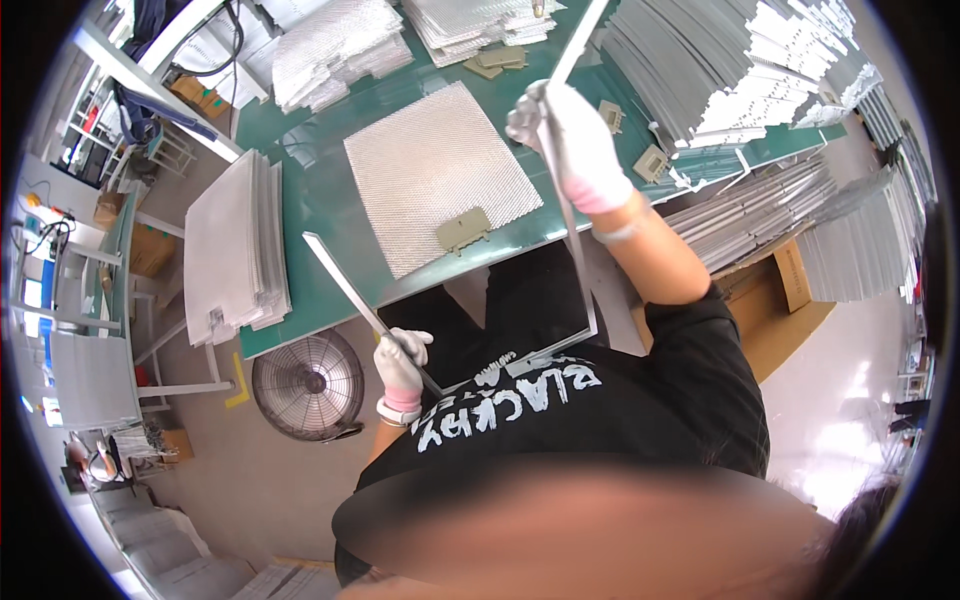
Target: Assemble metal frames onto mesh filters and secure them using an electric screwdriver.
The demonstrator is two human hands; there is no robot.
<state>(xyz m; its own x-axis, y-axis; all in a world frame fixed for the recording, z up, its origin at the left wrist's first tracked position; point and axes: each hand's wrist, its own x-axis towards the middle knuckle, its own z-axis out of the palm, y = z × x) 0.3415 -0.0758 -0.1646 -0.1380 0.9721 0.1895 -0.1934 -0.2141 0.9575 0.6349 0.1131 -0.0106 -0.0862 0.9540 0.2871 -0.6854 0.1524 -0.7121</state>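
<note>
My gloved left hand (402, 360) is closed round one side of a thin silvery metal frame (345, 285), low and close to my body. Raised over the table's right part, my gloved right hand (580, 145) grips another strip of this frame. Its bent strips run down from both hands and join across the front of my black shirt; the far ends stand apart. Beyond the frame, a square silvery mesh panel (430, 160) lies flat on the green table (310, 150). On the panel's near edge rests a small grey-green plate (463, 230) with tabs.
Stacked panels (235, 245) stand at the table's left edge, with mesh sheets (340, 50) at the back. A large pile of strips (690, 70) fills the right side. More small plates (650, 163) lie nearby. A round fan (308, 385) and an open cardboard box (785, 315) flank me.
</note>
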